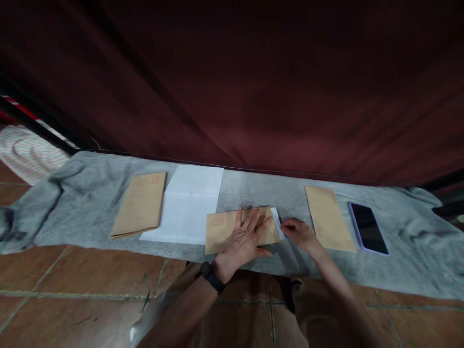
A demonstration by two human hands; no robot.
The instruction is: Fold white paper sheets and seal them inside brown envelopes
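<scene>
A brown envelope [219, 230] lies on the grey cloth [90, 193] in front of me. My left hand [246, 237] presses flat on its right half, fingers spread. A black watch is on that wrist. My right hand [300, 234] touches a white folded sheet [278, 221] that sticks out of the envelope's right end, fingertips at its edge. Whether those fingers pinch the sheet cannot be told.
A stack of white paper [188, 203] lies left of the envelope, with a pile of brown envelopes [140, 204] beyond it. Another brown envelope [328, 217] and a dark phone [368, 228] lie at the right. A dark red curtain [253, 87] hangs behind. Brown floor tiles [72, 295] are below.
</scene>
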